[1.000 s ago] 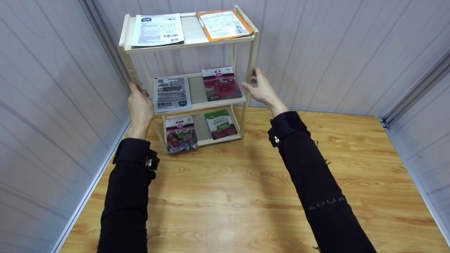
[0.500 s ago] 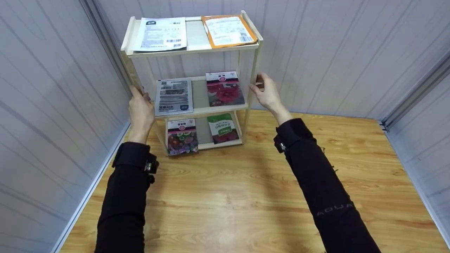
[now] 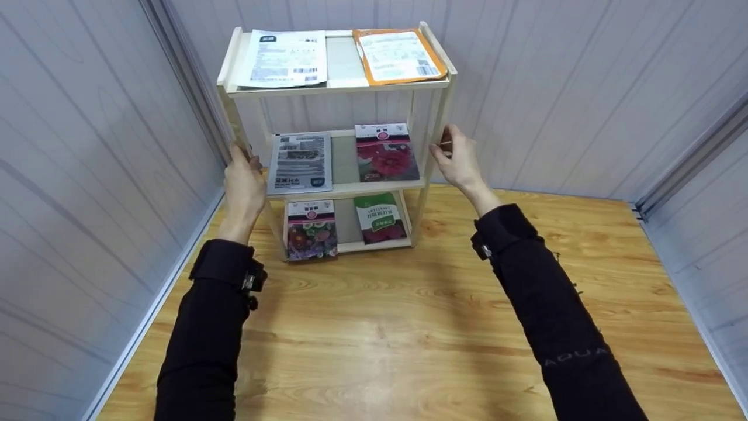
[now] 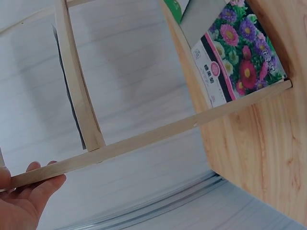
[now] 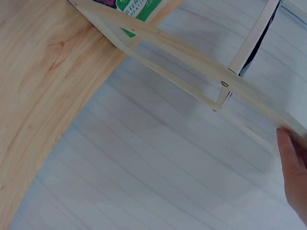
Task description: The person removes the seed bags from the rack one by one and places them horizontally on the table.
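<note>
A three-tier pale wooden shelf (image 3: 345, 89) stands on the floor near the back wall in the head view. My left hand (image 3: 242, 190) grips its left front post, thumb and fingers on either side of the wood in the left wrist view. On the opposite side, my right hand (image 3: 461, 164) pinches the right front post. Flat packets lie on the tiers: a white one (image 3: 287, 58) and an orange-edged one (image 3: 400, 55) on top, a grey one (image 3: 301, 162) and a red-flower seed packet (image 3: 387, 153) midway, a mixed-flower seed packet (image 3: 312, 231) and a green-and-white one (image 3: 380, 219) below.
Pale panelled walls (image 3: 584, 88) rise behind the shelf and on both sides. The left wall (image 3: 105, 175) is close to my left arm. Wood-look flooring (image 3: 374, 327) stretches from the shelf toward me.
The shelf has shifted to the right with its packets, both hands moving along with it. My right hand's fingers have moved along the post and drawn closer together.
</note>
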{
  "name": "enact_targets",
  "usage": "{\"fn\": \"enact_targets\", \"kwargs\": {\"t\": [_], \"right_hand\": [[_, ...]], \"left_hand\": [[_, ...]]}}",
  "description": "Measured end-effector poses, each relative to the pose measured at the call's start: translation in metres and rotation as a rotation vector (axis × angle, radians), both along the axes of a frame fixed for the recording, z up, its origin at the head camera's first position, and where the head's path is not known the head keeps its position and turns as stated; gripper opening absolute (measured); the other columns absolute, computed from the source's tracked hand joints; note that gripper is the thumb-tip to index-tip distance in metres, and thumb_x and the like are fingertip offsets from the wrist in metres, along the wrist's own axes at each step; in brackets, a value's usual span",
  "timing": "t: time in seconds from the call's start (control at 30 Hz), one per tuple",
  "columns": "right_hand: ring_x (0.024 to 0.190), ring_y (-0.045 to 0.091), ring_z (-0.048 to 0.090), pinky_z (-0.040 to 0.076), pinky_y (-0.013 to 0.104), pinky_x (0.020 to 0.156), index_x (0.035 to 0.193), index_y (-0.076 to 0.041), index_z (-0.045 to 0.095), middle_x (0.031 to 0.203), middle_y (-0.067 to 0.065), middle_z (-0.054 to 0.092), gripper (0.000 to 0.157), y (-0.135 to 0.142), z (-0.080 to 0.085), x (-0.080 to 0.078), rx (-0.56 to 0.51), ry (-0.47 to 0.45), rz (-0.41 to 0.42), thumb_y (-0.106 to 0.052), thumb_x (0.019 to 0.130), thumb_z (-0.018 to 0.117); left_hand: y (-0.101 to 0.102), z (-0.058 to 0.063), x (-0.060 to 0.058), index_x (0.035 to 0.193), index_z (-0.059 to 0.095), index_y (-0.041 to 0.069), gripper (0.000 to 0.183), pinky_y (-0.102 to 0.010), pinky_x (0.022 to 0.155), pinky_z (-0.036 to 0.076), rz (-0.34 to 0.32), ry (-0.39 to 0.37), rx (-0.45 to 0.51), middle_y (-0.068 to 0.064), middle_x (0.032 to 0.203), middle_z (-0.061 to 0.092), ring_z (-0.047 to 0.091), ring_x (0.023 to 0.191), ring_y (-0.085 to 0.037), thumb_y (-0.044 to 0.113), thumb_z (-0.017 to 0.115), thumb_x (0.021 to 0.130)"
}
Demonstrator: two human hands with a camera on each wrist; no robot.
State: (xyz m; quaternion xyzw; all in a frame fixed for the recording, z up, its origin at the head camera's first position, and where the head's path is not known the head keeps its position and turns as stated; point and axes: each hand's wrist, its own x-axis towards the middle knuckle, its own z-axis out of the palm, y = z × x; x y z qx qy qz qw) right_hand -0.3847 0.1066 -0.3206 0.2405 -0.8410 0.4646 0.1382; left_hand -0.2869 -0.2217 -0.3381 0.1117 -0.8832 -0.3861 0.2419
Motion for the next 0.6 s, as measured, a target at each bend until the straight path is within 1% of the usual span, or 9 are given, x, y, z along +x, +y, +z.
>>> {"fn": "enact_targets", "kwargs": {"t": [0.13, 0.2, 0.3, 0.43, 0.5, 0.6], "right_hand": [[0.085, 0.032, 0.06, 0.052, 0.033, 0.073, 0.088, 0.01, 0.046, 0.089, 0.025, 0.058, 0.011, 0.0001, -0.0014, -0.0021, 0.009, 0.053, 0.014, 0.0, 0.084, 0.051], [0.082, 0.032, 0.06, 0.052, 0.033, 0.071, 0.087, 0.01, 0.046, 0.087, 0.025, 0.059, 0.011, 0.0001, -0.0022, -0.0034, 0.014, 0.074, 0.018, 0.001, 0.083, 0.052], [0.081, 0.031, 0.06, 0.053, 0.032, 0.07, 0.088, 0.01, 0.046, 0.086, 0.025, 0.059, 0.012, 0.0009, -0.0025, -0.0053, 0.016, 0.068, 0.028, 0.001, 0.082, 0.053], [0.083, 0.03, 0.06, 0.052, 0.029, 0.072, 0.092, 0.01, 0.046, 0.089, 0.024, 0.059, 0.015, 0.0033, -0.0011, -0.0065, 0.005, 0.026, 0.056, -0.001, 0.083, 0.053], [0.086, 0.032, 0.058, 0.051, 0.03, 0.074, 0.095, 0.012, 0.046, 0.092, 0.026, 0.057, 0.017, 0.0021, 0.0057, 0.0007, 0.001, 0.0, 0.076, 0.001, 0.084, 0.052], [0.087, 0.033, 0.057, 0.051, 0.029, 0.076, 0.098, 0.013, 0.045, 0.094, 0.026, 0.056, 0.02, 0.0039, 0.0048, -0.0004, -0.007, -0.011, 0.102, 0.001, 0.084, 0.052]], "left_hand": [[-0.0016, -0.0016, 0.0004, 0.123, 0.03, -0.006, 0.03, -0.041, 0.071, 0.051, -0.008, 0.027, 0.002, -0.027, 0.104, 0.054, 0.057, 0.091, -0.035, 0.008, 0.03, 0.096], [-0.0028, -0.0023, 0.0005, 0.121, 0.032, -0.006, 0.028, -0.041, 0.066, 0.05, -0.009, 0.04, -0.004, -0.027, 0.1, 0.055, 0.057, 0.087, -0.035, 0.008, 0.031, 0.096], [-0.0039, -0.0027, 0.0008, 0.12, 0.033, -0.007, 0.028, -0.041, 0.061, 0.05, -0.032, 0.07, -0.008, -0.027, 0.096, 0.055, 0.058, 0.081, -0.035, 0.008, 0.033, 0.096], [-0.0047, -0.0022, 0.0001, 0.121, 0.033, -0.007, 0.029, -0.04, 0.064, 0.052, -0.06, 0.093, -0.012, -0.028, 0.096, 0.055, 0.059, 0.082, -0.035, 0.006, 0.034, 0.095], [-0.0051, -0.002, 0.0003, 0.12, 0.034, -0.007, 0.028, -0.04, 0.068, 0.052, -0.064, 0.099, -0.014, -0.028, 0.099, 0.055, 0.059, 0.086, -0.034, 0.005, 0.035, 0.095], [-0.0055, -0.0022, 0.0003, 0.118, 0.036, -0.007, 0.026, -0.04, 0.07, 0.051, -0.069, 0.111, -0.013, -0.029, 0.099, 0.055, 0.058, 0.087, -0.034, 0.003, 0.035, 0.095]]}}
